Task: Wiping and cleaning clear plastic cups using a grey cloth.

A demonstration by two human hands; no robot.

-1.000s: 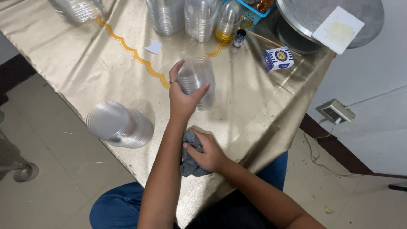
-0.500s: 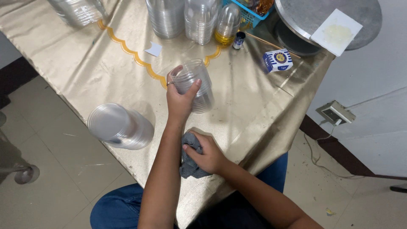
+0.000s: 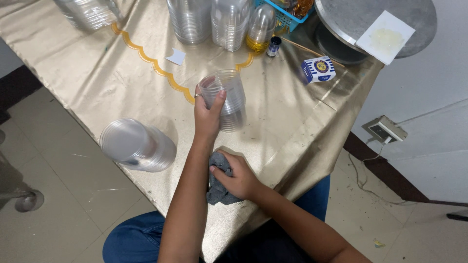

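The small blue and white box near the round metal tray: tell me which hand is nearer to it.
Left. The left hand holds the clear plastic cup mid-table, across from the box. The right hand presses a grey cloth at the table's near edge, farther away.

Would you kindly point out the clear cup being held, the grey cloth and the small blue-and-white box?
clear cup [image 3: 229, 100], head view, on its side wall below the rim.
grey cloth [image 3: 218, 192], head view, on the fold below the fingers.
blue-and-white box [image 3: 318, 69], head view, on its top face.
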